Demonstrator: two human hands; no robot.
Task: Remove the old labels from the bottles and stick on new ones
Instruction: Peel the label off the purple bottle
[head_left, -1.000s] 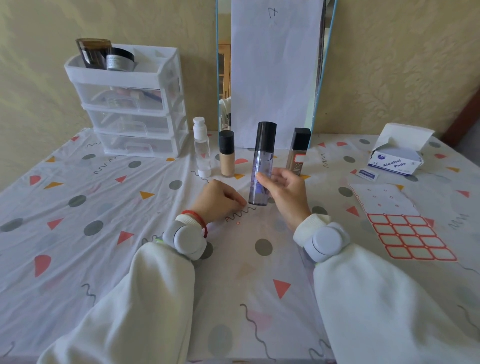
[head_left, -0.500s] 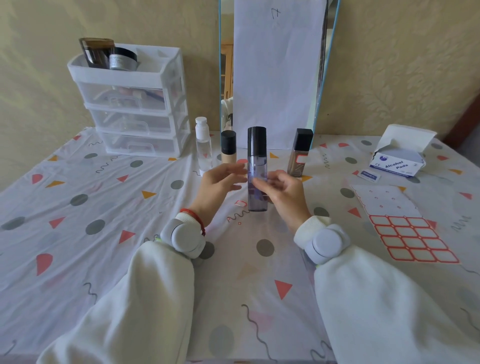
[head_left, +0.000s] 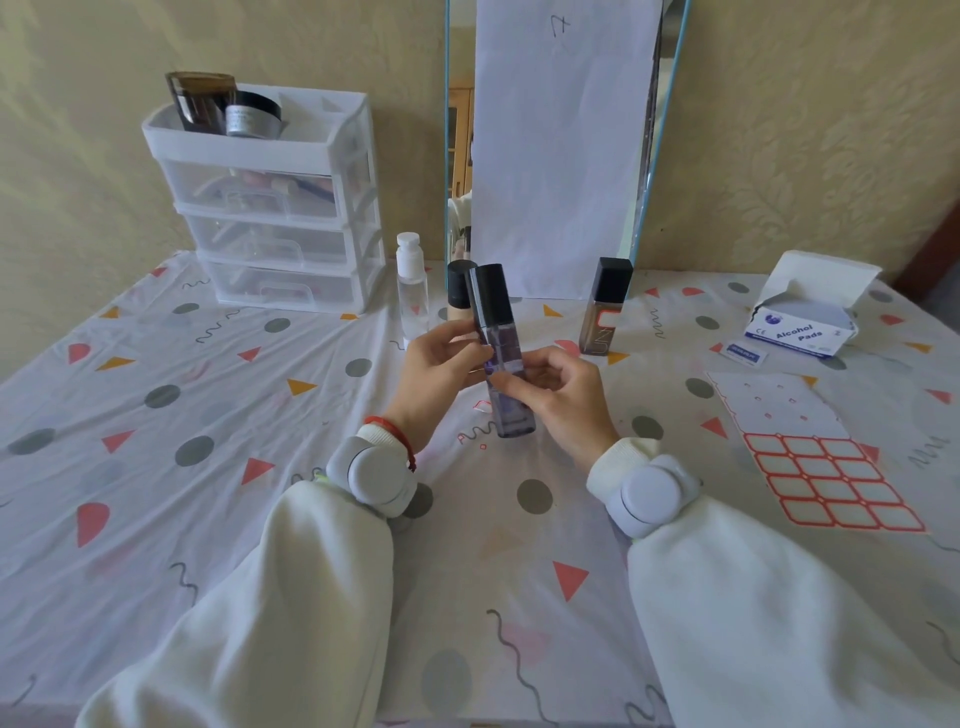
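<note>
Two jars sit in the drawer organizer's top tray, far left of the left hand. Both it and the right hand grip the tilted purple spray bottle between them. Alcohol pads box gapes far right.

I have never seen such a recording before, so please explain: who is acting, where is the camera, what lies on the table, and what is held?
No machine here: a person works with bare hands. The one picture comes from a camera worn on the head, looking down. The left hand and right hand both grip a tall purple bottle with a black cap. On the table are a sheet of red-edged labels, an alcohol pads box, a brown bottle, a clear bottle and a drawer unit.
</note>
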